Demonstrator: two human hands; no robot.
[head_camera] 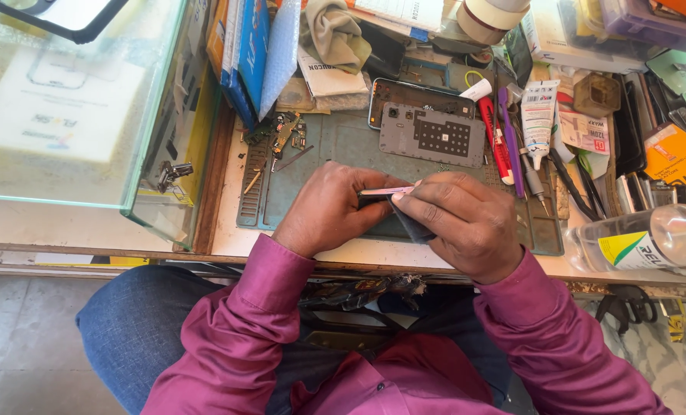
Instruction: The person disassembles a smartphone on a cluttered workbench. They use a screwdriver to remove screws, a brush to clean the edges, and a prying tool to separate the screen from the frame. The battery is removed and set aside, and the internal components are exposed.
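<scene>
My left hand (329,209) and my right hand (460,221) meet over the front of a green work mat (343,146). Together they grip a thin phone (385,192) held edge-on, its pinkish rim showing between the fingers. My right hand also presses a small dark cloth (414,227) against the phone's underside. Most of the phone is hidden by my fingers. Farther back on the mat lie a grey phone back panel (433,135) and a dark opened phone body (416,94).
A glass display case (74,115) stands at the left. Screwdrivers (504,142), a white glue tube (539,115), tape rolls (485,19), boxes and a clear plastic bottle (642,240) crowd the right and back. Small loose parts (281,134) lie at the mat's left.
</scene>
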